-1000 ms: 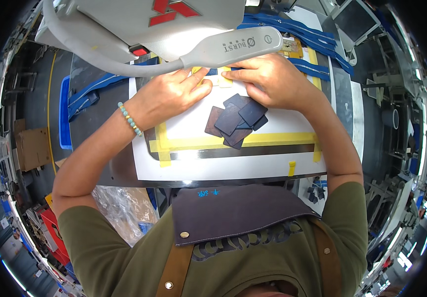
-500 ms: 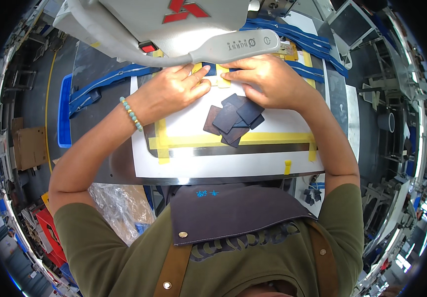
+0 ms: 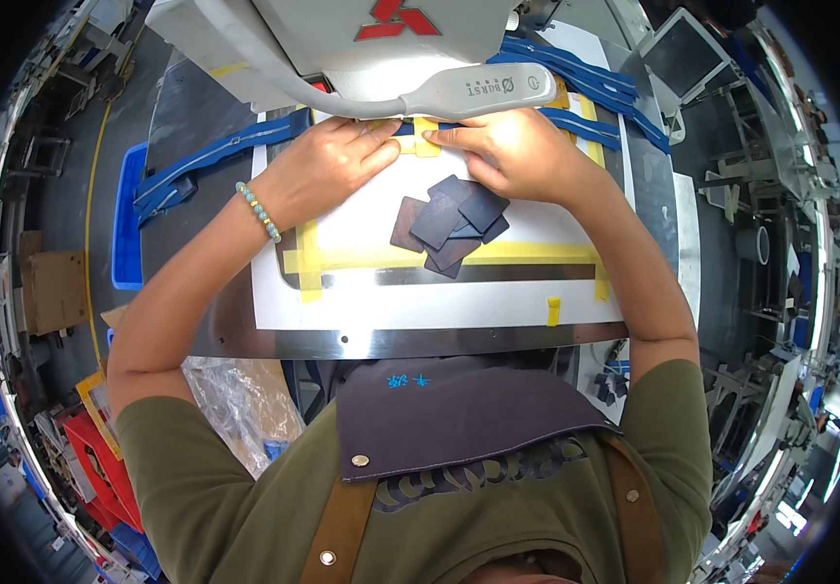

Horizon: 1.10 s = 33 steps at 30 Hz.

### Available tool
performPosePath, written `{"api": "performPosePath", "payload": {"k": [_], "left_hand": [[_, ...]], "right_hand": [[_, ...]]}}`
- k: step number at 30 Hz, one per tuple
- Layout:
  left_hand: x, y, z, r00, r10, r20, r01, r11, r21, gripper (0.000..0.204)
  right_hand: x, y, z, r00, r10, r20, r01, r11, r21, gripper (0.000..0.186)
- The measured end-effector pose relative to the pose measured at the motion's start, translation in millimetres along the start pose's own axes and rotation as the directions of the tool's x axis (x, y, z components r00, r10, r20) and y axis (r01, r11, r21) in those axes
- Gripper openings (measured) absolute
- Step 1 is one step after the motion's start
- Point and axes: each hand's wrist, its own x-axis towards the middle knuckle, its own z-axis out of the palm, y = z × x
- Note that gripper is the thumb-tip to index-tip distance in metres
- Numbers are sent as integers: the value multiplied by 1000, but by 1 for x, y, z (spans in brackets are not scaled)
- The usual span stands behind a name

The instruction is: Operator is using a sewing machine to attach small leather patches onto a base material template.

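Both hands reach forward under the head of a large pale machine [image 3: 342, 39]. My left hand [image 3: 328, 165], with a beaded bracelet at its wrist, has its fingers stretched toward a yellow tab [image 3: 426, 138] over a blue zipped strip [image 3: 235, 148]. From the other side, my right hand [image 3: 522, 156] presses its index fingertip on that tab, its thumb held apart. The grey lamp [image 3: 483, 88] hides part of the fingertips. Just nearer to me, a loose pile of small dark patches [image 3: 454, 219] lies on a white sheet [image 3: 362, 304] edged with yellow tape.
More blue zipped strips [image 3: 585, 78] trail off at the back right. A blue bin [image 3: 128, 219] stands left of the metal table [image 3: 208, 316]. Clear plastic wrapping [image 3: 245, 404] hangs below the front edge. A dark screen [image 3: 688, 54] is at the far right.
The white sheet, with the patches on it, has slid away from me, baring more metal at the table's front edge. My hands stay at the yellow tab. The view has shifted slightly.
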Motion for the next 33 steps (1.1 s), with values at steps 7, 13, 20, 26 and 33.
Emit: {"api": "performPosePath", "payload": {"k": [7, 13, 20, 26, 33], "left_hand": [[-12, 2, 1, 982, -189, 16, 188, 956, -227, 34], [-25, 10, -1, 944, -331, 2, 301, 855, -422, 42], [-23, 11, -3, 901, -432, 33, 415, 837, -358, 43], [-17, 14, -9, 919, -390, 49, 386, 871, -304, 46], [-22, 14, -11, 930, -367, 30, 362, 900, -244, 49]], "right_hand": [[4, -9, -8, 994, 107, 30, -107, 994, -14, 41], [2, -11, -8, 995, 96, 26, -95, 995, -22, 40], [4, -4, -7, 996, 56, -66, -56, 998, 2, 37], [9, 2, 4, 966, 207, -154, -243, 932, -269, 31], [13, -3, 9, 965, 255, -63, -263, 940, -218, 25]]}}
